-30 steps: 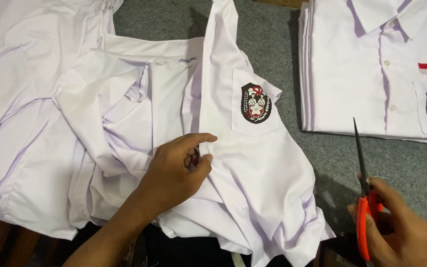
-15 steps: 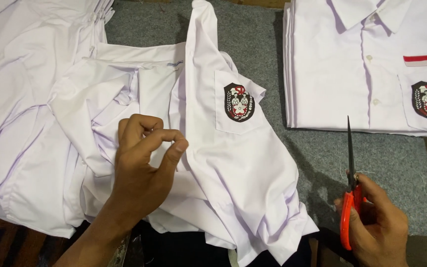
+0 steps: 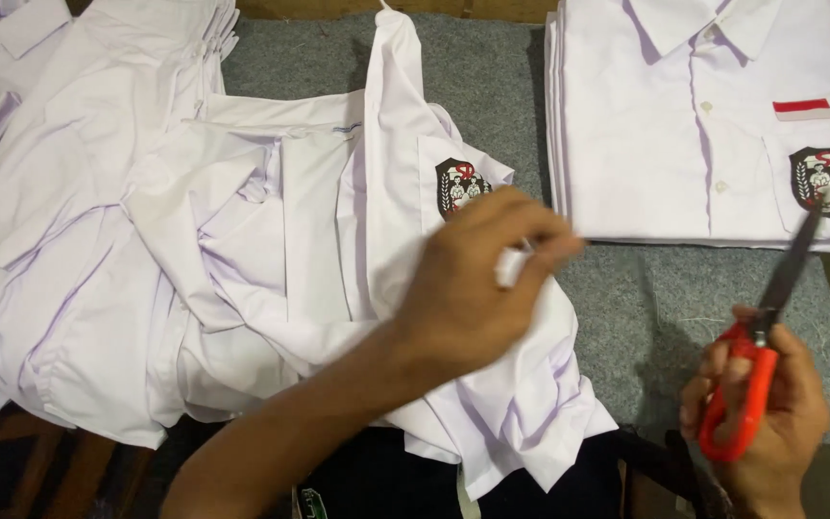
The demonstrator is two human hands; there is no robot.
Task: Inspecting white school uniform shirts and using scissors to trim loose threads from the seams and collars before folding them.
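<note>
My left hand (image 3: pixel 468 288) hovers, blurred by motion, over the right side of an unfolded white shirt (image 3: pixel 338 250) with a dark crest badge (image 3: pixel 458 183) on its pocket. Its fingertips are pinched together near the shirt's right edge. A bit of white shows between them, and I cannot tell whether it is held. My right hand (image 3: pixel 770 423) grips red-handled scissors (image 3: pixel 756 365) at the lower right. The blades are closed and point up toward the stack of folded shirts (image 3: pixel 703 125).
The folded white shirts at the upper right carry a crest badge and a small red-and-white patch. More loose white shirts (image 3: pixel 69 144) are piled at the left. A grey felt-covered tabletop (image 3: pixel 646 298) lies beneath, with its front edge near my right hand.
My left hand lifted off the shirt's middle, pinched its fingers and swung right past the badge. My right hand with the scissors stayed low right, blades tilting slightly.
</note>
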